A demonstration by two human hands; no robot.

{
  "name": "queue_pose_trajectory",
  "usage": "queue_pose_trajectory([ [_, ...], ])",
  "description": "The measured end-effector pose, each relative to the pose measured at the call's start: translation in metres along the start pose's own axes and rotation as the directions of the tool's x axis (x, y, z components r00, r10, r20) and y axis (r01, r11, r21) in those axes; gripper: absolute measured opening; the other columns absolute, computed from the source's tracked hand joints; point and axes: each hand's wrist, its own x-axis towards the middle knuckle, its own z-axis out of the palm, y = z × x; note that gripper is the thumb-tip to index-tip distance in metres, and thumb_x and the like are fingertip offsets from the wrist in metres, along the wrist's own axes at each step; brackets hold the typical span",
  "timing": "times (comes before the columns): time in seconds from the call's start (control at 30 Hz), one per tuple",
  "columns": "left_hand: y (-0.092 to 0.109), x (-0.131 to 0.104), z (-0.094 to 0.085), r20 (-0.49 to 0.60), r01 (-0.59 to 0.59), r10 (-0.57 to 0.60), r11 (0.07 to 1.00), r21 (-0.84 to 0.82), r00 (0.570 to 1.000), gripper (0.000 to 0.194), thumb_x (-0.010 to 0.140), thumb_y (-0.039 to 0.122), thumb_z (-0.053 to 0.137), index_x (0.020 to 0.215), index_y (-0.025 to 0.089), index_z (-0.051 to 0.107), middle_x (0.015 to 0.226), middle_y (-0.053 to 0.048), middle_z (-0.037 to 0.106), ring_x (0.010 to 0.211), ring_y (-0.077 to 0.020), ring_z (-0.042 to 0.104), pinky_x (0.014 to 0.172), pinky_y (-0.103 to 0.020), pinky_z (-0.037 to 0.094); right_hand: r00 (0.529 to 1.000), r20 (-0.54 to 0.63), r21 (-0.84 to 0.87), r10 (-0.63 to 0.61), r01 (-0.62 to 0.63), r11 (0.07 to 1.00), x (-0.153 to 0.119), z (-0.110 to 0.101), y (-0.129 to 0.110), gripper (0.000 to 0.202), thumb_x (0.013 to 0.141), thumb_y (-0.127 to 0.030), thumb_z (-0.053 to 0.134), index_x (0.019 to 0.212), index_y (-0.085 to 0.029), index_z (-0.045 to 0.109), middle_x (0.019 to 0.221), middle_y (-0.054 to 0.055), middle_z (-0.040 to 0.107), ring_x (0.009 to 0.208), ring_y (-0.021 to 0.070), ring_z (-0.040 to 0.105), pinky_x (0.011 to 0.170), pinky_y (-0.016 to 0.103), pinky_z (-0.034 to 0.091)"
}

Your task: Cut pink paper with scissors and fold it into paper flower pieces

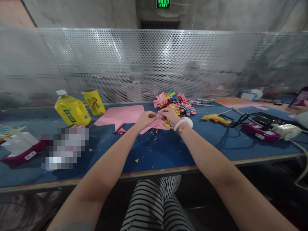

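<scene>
My left hand [146, 119] and my right hand [169, 116] meet over the blue table, fingertips pinched together on a small piece of pink paper [158, 116]. Its exact shape is mostly hidden by the fingers. Below and behind the hands lie cut pink paper pieces [161, 124], and a larger pink sheet [128, 114] spreads to the left. Yellow-handled scissors [167, 124] show partly beneath my right wrist, which wears a white fluffy band [187, 122]. Just beyond the hands sits a pile of pink, yellow and blue paper flowers [175, 102].
On the left stand a yellow jug [72, 109], a yellow canister [94, 102] and a purple power strip [24, 154]. To the right lie a yellow glue gun [216, 119], black cables and another purple power strip [260, 132]. A perforated metal screen [108, 64] closes the table's back.
</scene>
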Motion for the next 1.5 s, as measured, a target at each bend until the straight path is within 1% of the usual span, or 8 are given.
queue_pose_trajectory([
  [0.23,0.003,-0.009,-0.003,0.004,0.094,-0.095,0.980,-0.173,0.995,0.015,0.058,0.028,0.060,0.054,0.014,0.054,0.047,0.003,0.045,0.046,-0.0072,0.038,0.046,-0.021,0.030,0.999,-0.013,-0.320,-0.033,0.027,0.947,-0.001,-0.007,-0.007,0.019,0.069,-0.030,0.051,0.066,-0.012,0.056,0.054,0.000,0.053,0.048,0.0073,0.045,0.048,0.020,0.036],
  [0.33,0.001,-0.009,-0.005,0.021,0.187,-0.189,0.935,-0.300,0.982,0.014,0.056,0.025,0.060,0.055,0.014,0.051,0.047,0.005,0.042,0.044,-0.0058,0.036,0.044,-0.020,0.030,0.996,-0.025,-0.792,-0.088,0.033,0.609,0.001,-0.022,-0.006,0.018,0.069,-0.024,0.050,0.072,-0.011,0.062,0.078,0.009,0.063,0.076,0.0158,0.057,0.068,0.025,0.041],
  [0.47,-0.003,-0.009,-0.003,0.038,0.245,-0.256,0.858,-0.451,0.966,0.011,0.057,0.022,0.057,0.060,0.014,0.050,0.051,0.004,0.045,0.047,-0.0063,0.041,0.047,-0.020,0.036,0.959,-0.127,-0.984,0.254,-0.155,0.093,0.002,-0.031,0.001,0.046,0.063,-0.037,0.058,0.096,-0.005,0.061,0.102,0.021,0.058,0.093,0.0290,0.056,0.072,0.032,0.043],
  [0.67,-0.002,-0.010,-0.001,0.038,0.233,-0.243,0.857,-0.460,0.969,0.021,0.052,0.009,0.055,0.072,0.013,0.055,0.062,0.001,0.054,0.052,-0.0065,0.046,0.048,-0.019,0.038,0.918,-0.076,-0.996,0.389,-0.090,0.018,0.002,-0.028,0.008,0.064,0.067,-0.057,0.049,0.101,-0.004,0.060,0.098,0.022,0.060,0.092,0.0284,0.057,0.070,0.031,0.045],
  [0.83,0.001,-0.011,-0.004,0.079,0.268,-0.260,0.865,-0.424,0.962,0.039,0.052,0.005,0.051,0.089,0.014,0.057,0.064,0.001,0.053,0.055,-0.0077,0.048,0.051,-0.021,0.042,0.935,-0.103,-0.985,0.338,-0.143,0.096,0.006,-0.037,0.009,0.057,0.073,-0.056,0.043,0.096,-0.006,0.061,0.102,0.021,0.059,0.095,0.0279,0.056,0.075,0.032,0.042],
  [1.13,-0.002,-0.008,-0.004,-0.117,0.173,-0.228,0.918,-0.358,0.966,0.015,0.056,0.016,0.051,0.068,0.016,0.059,0.064,0.001,0.058,0.061,-0.0104,0.050,0.058,-0.023,0.041,0.993,0.044,-0.431,0.114,-0.084,0.898,0.001,-0.014,0.005,0.034,0.065,-0.048,0.059,0.072,-0.015,0.055,0.057,0.003,0.057,0.053,0.0127,0.052,0.049,0.022,0.039],
  [1.27,-0.005,-0.006,-0.003,-0.156,0.131,-0.187,0.941,-0.312,0.970,0.008,0.055,0.014,0.050,0.058,0.015,0.057,0.059,0.002,0.055,0.059,-0.0097,0.049,0.061,-0.023,0.039,0.998,0.030,-0.343,0.050,-0.037,0.939,-0.002,0.003,0.004,0.029,0.063,-0.041,0.060,0.073,-0.015,0.051,0.056,-0.002,0.051,0.051,0.0081,0.046,0.048,0.020,0.036],
  [1.5,0.001,-0.010,0.004,0.050,0.275,-0.284,0.851,-0.448,0.958,0.011,0.054,0.019,0.058,0.061,0.015,0.050,0.053,0.004,0.051,0.051,-0.0091,0.046,0.050,-0.022,0.036,0.999,0.022,-0.236,-0.047,0.051,0.970,-0.006,0.011,-0.003,0.027,0.055,-0.029,0.064,0.067,-0.016,0.044,0.052,-0.007,0.041,0.046,0.0048,0.036,0.045,0.019,0.030],
])
